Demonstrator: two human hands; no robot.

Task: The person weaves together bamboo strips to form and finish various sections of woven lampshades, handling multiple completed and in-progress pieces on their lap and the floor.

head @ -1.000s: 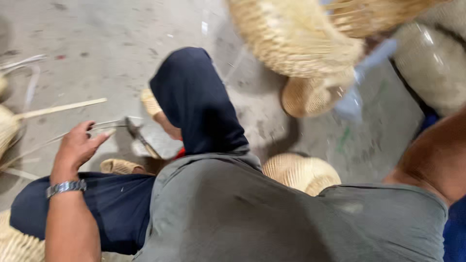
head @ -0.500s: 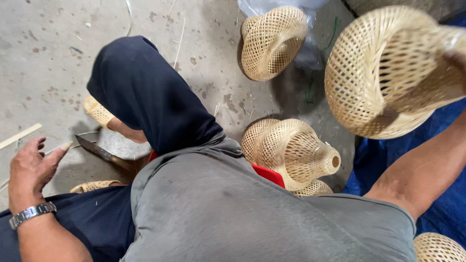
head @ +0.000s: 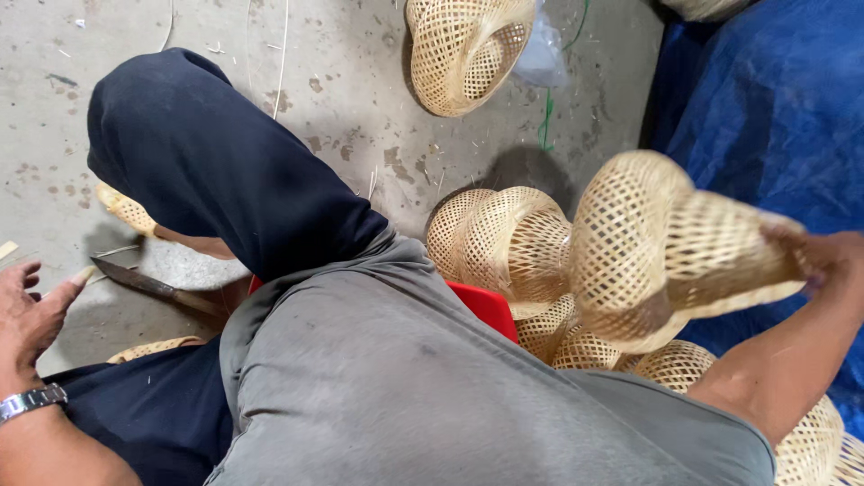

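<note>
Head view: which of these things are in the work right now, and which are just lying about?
In hand:
- right hand grips a woven basket
- basket pile right under it

Lying about:
- knife on the floor, near the open left hand
- lone basket farther off
- blue tarp
- red seat

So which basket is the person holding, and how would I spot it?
Find the big blue sheet on the right. In front of it, the right hand grips a woven bamboo basket by its narrow end, lifted sideways in the air. The other baskets rest on the floor beside the red seat; this is the only one raised.
</note>
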